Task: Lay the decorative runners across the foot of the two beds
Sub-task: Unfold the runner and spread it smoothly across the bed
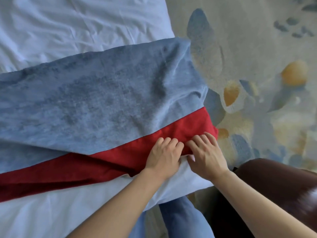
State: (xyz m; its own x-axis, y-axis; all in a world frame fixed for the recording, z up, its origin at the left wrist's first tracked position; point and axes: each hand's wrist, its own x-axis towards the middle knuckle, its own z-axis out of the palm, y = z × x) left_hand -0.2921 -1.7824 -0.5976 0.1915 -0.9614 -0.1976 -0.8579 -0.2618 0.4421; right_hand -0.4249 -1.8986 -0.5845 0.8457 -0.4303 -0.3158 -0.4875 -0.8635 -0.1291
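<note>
A runner lies across the white bed point(51, 23), with a wide blue fuzzy part point(89, 100) and a red band point(188, 127) along its near edge. Its right end hangs over the bed's side. Both my hands sit side by side on the red band near the bed's right corner. My left hand point(164, 155) has its fingers curled into the red cloth, thumb by the white sheet. My right hand point(205, 155) grips the red edge likewise, thumb underneath at the sheet. Further left the red band is folded and creased.
A patterned carpet point(257, 66) with blue and yellow shapes covers the floor to the right. A dark brown leather seat point(277, 186) stands close at the lower right. My blue trouser legs point(181, 219) are against the bed's corner.
</note>
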